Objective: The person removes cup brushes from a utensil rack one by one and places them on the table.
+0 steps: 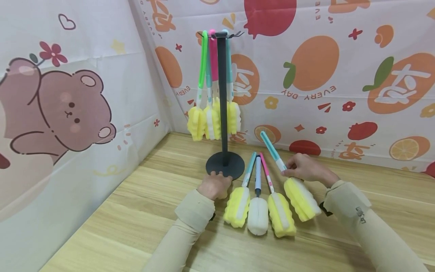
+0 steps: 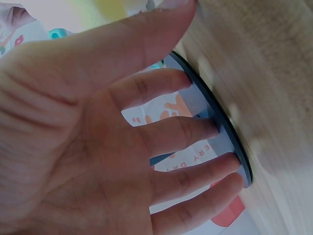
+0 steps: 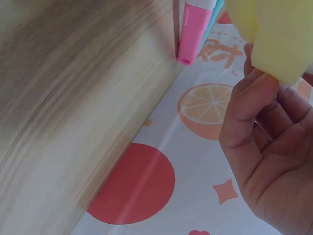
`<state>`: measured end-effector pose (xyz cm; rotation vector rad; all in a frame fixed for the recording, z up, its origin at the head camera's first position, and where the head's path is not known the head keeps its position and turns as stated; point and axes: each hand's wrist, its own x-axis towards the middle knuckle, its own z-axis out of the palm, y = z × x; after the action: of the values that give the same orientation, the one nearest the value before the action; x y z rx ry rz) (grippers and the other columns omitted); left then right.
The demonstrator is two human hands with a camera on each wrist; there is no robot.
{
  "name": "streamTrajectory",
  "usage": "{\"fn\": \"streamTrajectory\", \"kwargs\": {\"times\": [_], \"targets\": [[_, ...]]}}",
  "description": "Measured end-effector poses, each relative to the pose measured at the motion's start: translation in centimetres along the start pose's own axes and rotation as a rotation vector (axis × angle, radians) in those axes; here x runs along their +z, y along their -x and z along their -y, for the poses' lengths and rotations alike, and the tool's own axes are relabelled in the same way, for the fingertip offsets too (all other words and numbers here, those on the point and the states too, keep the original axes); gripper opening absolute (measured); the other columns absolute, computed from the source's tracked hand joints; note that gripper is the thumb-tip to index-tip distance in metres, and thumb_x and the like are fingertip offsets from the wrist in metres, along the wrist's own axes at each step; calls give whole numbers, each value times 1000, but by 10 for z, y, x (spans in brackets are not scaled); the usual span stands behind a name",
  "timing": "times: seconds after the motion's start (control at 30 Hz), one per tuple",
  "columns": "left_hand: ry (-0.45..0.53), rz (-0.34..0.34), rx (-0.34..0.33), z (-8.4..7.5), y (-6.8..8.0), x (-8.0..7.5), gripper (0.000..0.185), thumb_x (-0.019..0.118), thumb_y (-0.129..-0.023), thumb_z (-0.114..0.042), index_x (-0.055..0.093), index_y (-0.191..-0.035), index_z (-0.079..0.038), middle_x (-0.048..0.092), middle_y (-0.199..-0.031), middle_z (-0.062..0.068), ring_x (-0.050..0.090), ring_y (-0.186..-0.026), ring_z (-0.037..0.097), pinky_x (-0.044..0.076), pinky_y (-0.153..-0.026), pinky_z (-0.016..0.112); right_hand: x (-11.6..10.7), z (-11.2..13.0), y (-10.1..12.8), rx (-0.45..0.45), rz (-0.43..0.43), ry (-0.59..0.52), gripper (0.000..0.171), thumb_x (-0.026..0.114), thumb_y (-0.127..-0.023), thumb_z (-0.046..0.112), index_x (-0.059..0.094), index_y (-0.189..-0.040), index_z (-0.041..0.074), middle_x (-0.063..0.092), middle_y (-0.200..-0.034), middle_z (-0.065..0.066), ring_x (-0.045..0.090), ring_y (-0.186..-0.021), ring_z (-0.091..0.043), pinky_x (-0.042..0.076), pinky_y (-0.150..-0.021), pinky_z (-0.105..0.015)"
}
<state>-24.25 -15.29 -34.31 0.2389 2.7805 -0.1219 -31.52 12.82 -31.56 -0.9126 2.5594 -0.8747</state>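
Observation:
A black hook stand (image 1: 222,94) rises from a round base (image 1: 234,166) on the wooden table (image 1: 136,211). Three sponge brushes (image 1: 212,113) hang from its top. My left hand (image 1: 215,180) rests at the base's front edge. In the left wrist view its straight fingers (image 2: 195,127) touch the base rim (image 2: 222,137). My right hand (image 1: 290,170) pinches the neck of a teal-handled brush (image 1: 270,145), whose yellow sponge (image 1: 301,198) lies on the table with the handle tilted up. The right wrist view shows curled fingers (image 3: 259,98) under that sponge (image 3: 274,34).
Three more brushes lie side by side between my hands: teal handle with yellow sponge (image 1: 238,206), dark handle with white sponge (image 1: 257,215), pink handle with yellow sponge (image 1: 281,214). Printed cloth walls (image 1: 68,113) close off the left and back sides.

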Motion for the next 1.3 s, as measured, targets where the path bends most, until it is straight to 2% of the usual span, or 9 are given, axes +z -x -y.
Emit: {"fn": "streamTrajectory", "kwargs": {"times": [0.43, 0.83, 1.1, 1.3], "targets": [[-9, 6, -4, 0, -1, 0, 43, 65, -98, -17, 59, -140, -17, 59, -135, 15, 54, -110, 35, 49, -89, 47, 12, -11, -4, -38, 36, 54, 17, 72, -93, 8, 70, -77, 3, 48, -64, 5, 43, -60, -11, 36, -56, -25], [-4, -4, -4, 0, 0, 1, 41, 67, -97, -16, 61, -137, -16, 60, -133, 15, 55, -108, 34, 50, -87, 47, 23, -18, -7, 32, 85, 82, 19, 72, -94, 11, 70, -75, 6, 50, -65, 4, 45, -62, -12, 38, -60, -27], [1, -6, 4, 1, -1, 2, 39, 67, -98, -16, 62, -136, -15, 61, -128, 16, 55, -102, 33, 50, -82, 44, 27, -20, -8, 42, 101, 64, 22, 72, -94, 10, 68, -73, 6, 45, -62, 5, 43, -61, -12, 36, -58, -25], [1, -9, 6, 1, 0, 1, 39, 67, -97, -16, 62, -135, -15, 62, -127, 16, 55, -102, 33, 50, -82, 45, 25, -22, -7, 57, 103, 4, 24, 67, -97, 13, 67, -74, 5, 49, -63, 4, 44, -57, -10, 39, -53, -24]]}}
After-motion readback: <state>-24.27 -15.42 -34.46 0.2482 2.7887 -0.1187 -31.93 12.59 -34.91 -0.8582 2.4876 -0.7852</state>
